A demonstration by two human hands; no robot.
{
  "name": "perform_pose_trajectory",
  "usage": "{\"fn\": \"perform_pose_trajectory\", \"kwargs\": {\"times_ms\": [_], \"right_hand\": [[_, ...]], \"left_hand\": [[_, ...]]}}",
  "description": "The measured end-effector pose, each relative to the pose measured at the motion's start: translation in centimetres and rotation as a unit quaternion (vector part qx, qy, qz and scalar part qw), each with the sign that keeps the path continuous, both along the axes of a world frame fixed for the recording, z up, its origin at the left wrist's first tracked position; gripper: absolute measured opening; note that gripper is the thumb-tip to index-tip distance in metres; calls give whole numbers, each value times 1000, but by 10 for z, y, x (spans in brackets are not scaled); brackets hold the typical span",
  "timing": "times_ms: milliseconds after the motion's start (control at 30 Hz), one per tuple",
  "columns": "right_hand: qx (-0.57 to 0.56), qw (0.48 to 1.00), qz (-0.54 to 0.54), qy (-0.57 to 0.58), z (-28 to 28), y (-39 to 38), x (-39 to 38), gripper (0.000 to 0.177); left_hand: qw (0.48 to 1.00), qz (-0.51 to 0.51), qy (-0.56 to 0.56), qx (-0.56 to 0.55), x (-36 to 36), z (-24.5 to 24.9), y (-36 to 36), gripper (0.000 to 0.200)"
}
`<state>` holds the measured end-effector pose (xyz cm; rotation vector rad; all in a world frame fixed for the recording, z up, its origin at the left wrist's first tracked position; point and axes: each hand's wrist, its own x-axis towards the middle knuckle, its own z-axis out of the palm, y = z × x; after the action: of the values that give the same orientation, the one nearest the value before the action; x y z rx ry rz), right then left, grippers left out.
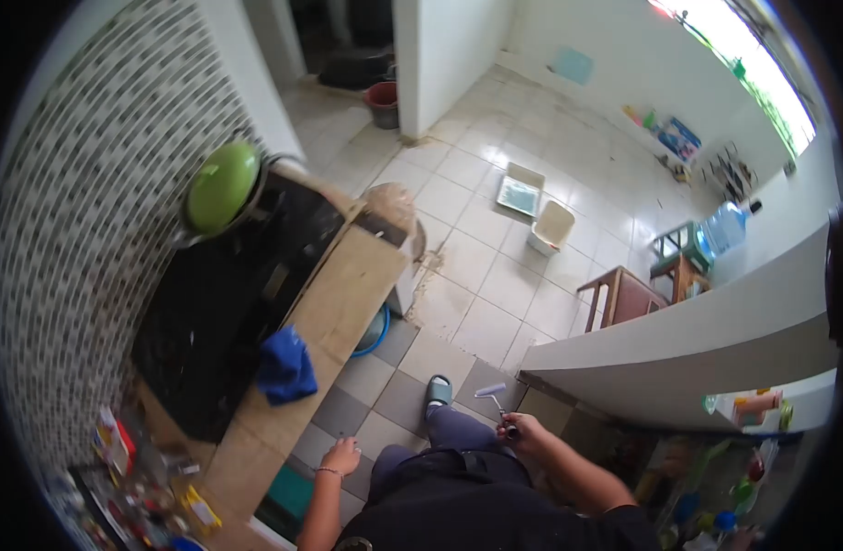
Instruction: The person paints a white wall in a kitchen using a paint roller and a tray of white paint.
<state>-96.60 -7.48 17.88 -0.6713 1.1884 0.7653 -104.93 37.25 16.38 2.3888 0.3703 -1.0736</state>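
Observation:
My right hand [522, 434] is closed around the dark handle of a small paint roller [491, 392], held out in front of my thigh with its pale roller head pointing away from me. Beside the counter edge, my left hand [341, 456] hangs with loosely bent fingers and nothing visible in it. A blue cloth [287, 365] lies on the counter [334, 298] ahead of that hand. Farther off on the tiled floor are a paint tray [521, 189] with pale green-blue in it and an off-white tub [553, 228].
A black stove top [247, 303] carries a pan with a green lid [223, 186]. A low wall [660, 358] runs along my right. Ahead stand a wooden stool [623, 298] and a water bottle [722, 230]. A red-brown bucket [382, 105] is by the doorway.

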Motion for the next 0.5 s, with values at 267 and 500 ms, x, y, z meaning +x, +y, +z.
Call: {"fn": "perform_pose_trajectory", "kwargs": {"times_ms": [267,500], "right_hand": [[-219,823,501,-156,204,-123,117,31],[-515,620,522,-277,242,-140,177,48]], "left_hand": [[969,-66,-165,-171,257,104,-99,30],[969,-130,-82,-194,416,127,-156,36]]}}
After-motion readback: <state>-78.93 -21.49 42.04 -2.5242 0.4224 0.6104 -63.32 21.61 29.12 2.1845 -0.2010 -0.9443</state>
